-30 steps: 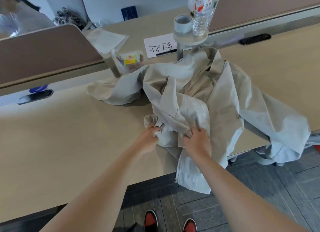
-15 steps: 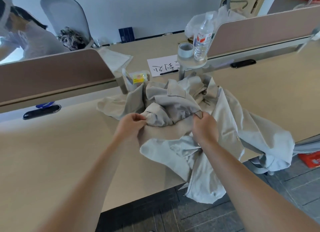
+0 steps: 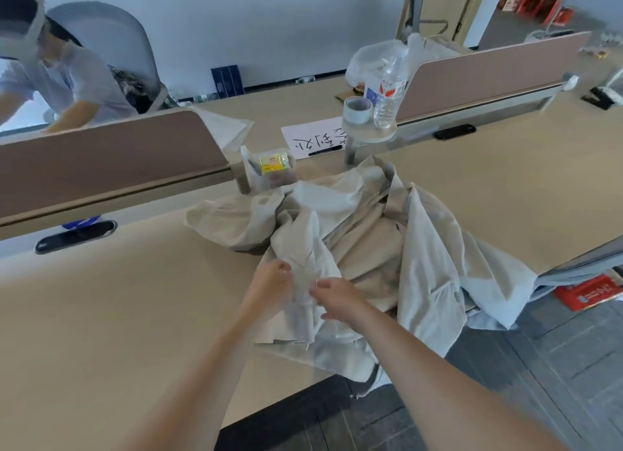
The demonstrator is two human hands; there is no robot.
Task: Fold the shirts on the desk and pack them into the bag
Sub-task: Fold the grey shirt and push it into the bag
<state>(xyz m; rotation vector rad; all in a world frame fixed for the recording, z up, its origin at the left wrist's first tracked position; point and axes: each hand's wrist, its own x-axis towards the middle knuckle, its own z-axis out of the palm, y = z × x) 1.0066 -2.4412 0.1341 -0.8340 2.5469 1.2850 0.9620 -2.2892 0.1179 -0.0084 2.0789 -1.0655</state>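
Pale beige shirt (image 3: 364, 248), crumpled in a messy heap on the desk (image 3: 101, 315), one long flap pinched by the left fingers (image 3: 285, 270), touching the right fingers (image 3: 317, 284), most piled beyond the fingers, one part hanging off the edge nearer than them

Single head-worn wide-angle view; faces forward and down over desk (image 3: 101, 315), close above it.

Pale wood desk (image 3: 118, 315) in my view. A crumpled beige shirt (image 3: 371, 248) lies heaped across its middle, and one part hangs over the near edge. Behind the heap, near the divider (image 3: 101, 167): a clear plastic box (image 3: 274, 170), touching the shirt, and a white handwritten sheet (image 3: 310, 137) with a black marker (image 3: 325, 150) on it. Black cable slot (image 3: 76, 236) at left.
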